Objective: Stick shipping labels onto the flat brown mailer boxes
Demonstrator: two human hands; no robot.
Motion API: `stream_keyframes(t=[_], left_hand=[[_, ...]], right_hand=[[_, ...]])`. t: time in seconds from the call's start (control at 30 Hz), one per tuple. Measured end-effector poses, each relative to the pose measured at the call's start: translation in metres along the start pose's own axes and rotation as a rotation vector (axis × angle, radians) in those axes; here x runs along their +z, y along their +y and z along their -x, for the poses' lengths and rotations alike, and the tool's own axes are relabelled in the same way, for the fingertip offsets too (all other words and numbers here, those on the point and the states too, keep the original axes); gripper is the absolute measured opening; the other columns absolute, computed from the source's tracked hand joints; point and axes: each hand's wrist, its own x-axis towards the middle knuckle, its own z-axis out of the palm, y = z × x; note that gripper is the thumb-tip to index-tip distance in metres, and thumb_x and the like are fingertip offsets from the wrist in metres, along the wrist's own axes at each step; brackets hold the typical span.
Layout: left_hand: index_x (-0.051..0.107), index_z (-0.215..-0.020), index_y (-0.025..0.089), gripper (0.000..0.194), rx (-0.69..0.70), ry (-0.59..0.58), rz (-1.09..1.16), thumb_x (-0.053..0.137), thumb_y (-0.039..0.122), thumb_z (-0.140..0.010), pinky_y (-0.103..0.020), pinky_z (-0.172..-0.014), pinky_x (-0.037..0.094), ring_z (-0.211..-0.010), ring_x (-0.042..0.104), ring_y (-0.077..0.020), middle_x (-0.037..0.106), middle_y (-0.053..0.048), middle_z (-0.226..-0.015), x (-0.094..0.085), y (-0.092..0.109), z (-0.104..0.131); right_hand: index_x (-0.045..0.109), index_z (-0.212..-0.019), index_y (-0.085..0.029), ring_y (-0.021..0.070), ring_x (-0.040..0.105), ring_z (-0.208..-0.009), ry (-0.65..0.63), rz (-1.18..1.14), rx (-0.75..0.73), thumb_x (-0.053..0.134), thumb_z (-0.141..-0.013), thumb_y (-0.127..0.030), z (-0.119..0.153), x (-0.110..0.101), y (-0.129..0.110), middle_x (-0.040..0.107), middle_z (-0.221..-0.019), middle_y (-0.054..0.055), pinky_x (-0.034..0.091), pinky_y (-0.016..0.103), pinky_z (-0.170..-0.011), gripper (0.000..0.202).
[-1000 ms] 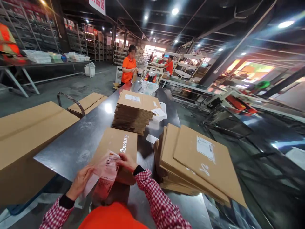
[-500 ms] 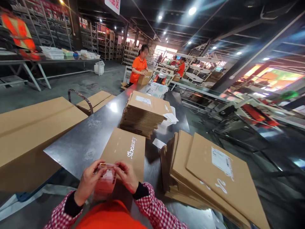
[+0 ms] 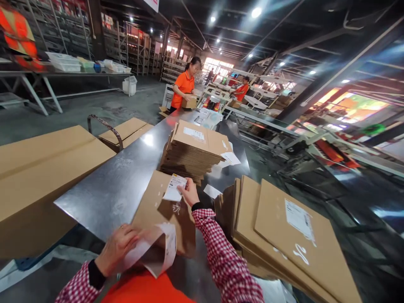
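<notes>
My right hand (image 3: 190, 192) pinches the edge of a white shipping label (image 3: 174, 188), which lies against the upper part of a flat folded carton (image 3: 148, 206). Closer to my body, my left hand (image 3: 121, 244) is closed on a curling strip of label paper (image 3: 170, 244), its fingers slightly blurred. The strip loops over the carton's near end, hiding part of it. Just beyond the carton stands a stack of flat cartons (image 3: 189, 158), the top one bearing a label.
A second pile of flat cartons (image 3: 280, 227) leans at the right of the metal table (image 3: 104, 185). White paper slips (image 3: 212, 191) lie between the stacks. Large cartons (image 3: 53, 168) stand at left. A co-worker in orange (image 3: 183, 86) handles a box at the table's far end.
My right hand has moved forward from beside my left, carrying a label onto the carton. The label strip has unrolled into a loop from my left hand.
</notes>
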Motion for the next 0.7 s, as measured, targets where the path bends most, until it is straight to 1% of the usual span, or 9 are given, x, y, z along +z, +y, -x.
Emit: stream_keyframes(t=[0.1,0.17,0.27,0.33,0.37,0.43,0.53,0.6,0.7], left_hand=[[0.072,-0.094,0.022,0.035,0.013,-0.007,0.057,0.042,0.040,-0.096,-0.035,-0.092,0.053,-0.106,0.064,-0.0211,0.070,-0.007,-0.111,0.009,0.000,-0.004],[0.073,-0.093,0.023,0.035,-0.019,-0.046,0.091,0.042,0.040,-0.095,-0.038,-0.099,0.051,-0.113,0.061,-0.0219,0.068,-0.006,-0.118,0.016,-0.002,-0.005],[0.073,-0.091,0.023,0.036,-0.081,-0.071,0.156,0.041,0.038,-0.096,-0.040,-0.101,0.049,-0.117,0.059,-0.0219,0.068,-0.006,-0.119,0.023,-0.006,-0.003],[0.073,-0.089,0.022,0.037,-0.103,-0.057,0.191,0.039,0.037,-0.096,-0.041,-0.102,0.048,-0.117,0.059,-0.0221,0.068,-0.006,-0.119,0.026,-0.008,-0.001],[0.073,-0.088,0.021,0.038,-0.108,-0.047,0.203,0.039,0.036,-0.096,-0.041,-0.102,0.048,-0.117,0.059,-0.0221,0.068,-0.006,-0.118,0.026,-0.009,0.000],[0.073,-0.089,0.021,0.038,-0.114,-0.034,0.222,0.039,0.036,-0.096,-0.040,-0.102,0.049,-0.116,0.059,-0.0219,0.068,-0.007,-0.117,0.026,-0.009,0.000],[0.071,-0.101,0.021,0.035,-0.139,-0.046,0.242,0.040,0.034,-0.095,-0.039,-0.101,0.050,-0.116,0.060,-0.0212,0.069,-0.007,-0.118,0.024,-0.007,-0.003],[0.070,-0.107,0.020,0.035,-0.150,-0.059,0.248,0.040,0.034,-0.095,-0.039,-0.101,0.050,-0.115,0.061,-0.0215,0.069,-0.007,-0.117,0.021,-0.005,-0.006],[0.071,-0.100,0.019,0.037,-0.175,-0.074,0.241,0.038,0.033,-0.094,-0.041,-0.100,0.050,-0.115,0.061,-0.0232,0.068,-0.009,-0.119,0.015,-0.003,-0.007]], right_hand=[[0.049,-0.103,-0.018,0.0220,0.061,-0.085,-0.090,0.069,0.005,0.064,-0.061,-0.027,-0.003,0.012,0.010,0.063,-0.092,0.005,0.050,0.038,-0.080,0.045],[0.049,-0.114,-0.018,0.0251,0.059,-0.096,-0.119,0.178,-0.002,0.066,-0.060,-0.024,0.001,0.015,0.012,0.062,-0.105,0.008,0.046,0.041,-0.089,0.057],[0.035,-0.137,-0.010,0.0330,0.048,-0.118,-0.108,0.432,0.012,0.071,-0.062,-0.028,0.007,0.012,0.007,0.049,-0.131,0.020,0.038,0.046,-0.099,0.086],[0.025,-0.142,-0.001,0.0383,0.038,-0.127,-0.044,0.678,0.029,0.070,-0.068,-0.037,0.013,0.016,0.001,0.036,-0.141,0.029,0.033,0.049,-0.102,0.094],[0.025,-0.143,0.000,0.0392,0.034,-0.130,-0.037,0.783,0.012,0.066,-0.074,-0.040,0.018,0.022,-0.001,0.032,-0.143,0.029,0.030,0.051,-0.105,0.090],[0.031,-0.144,-0.007,0.0356,0.029,-0.135,-0.137,0.936,-0.094,0.052,-0.086,-0.045,0.027,0.042,-0.005,0.032,-0.147,0.023,0.022,0.052,-0.109,0.072],[0.037,-0.143,-0.021,0.0283,0.022,-0.140,-0.326,0.925,-0.199,0.037,-0.092,-0.051,0.030,0.066,-0.003,0.033,-0.151,0.011,0.012,0.052,-0.113,0.058],[0.037,-0.143,-0.026,0.0261,0.019,-0.142,-0.293,0.910,-0.087,0.039,-0.092,-0.051,0.023,0.063,0.003,0.031,-0.152,0.006,0.010,0.051,-0.114,0.057],[0.034,-0.145,-0.018,0.0313,0.018,-0.142,-0.113,0.895,0.170,0.039,-0.093,-0.043,0.017,0.025,0.016,0.027,-0.153,0.012,0.012,0.055,-0.112,0.058]])
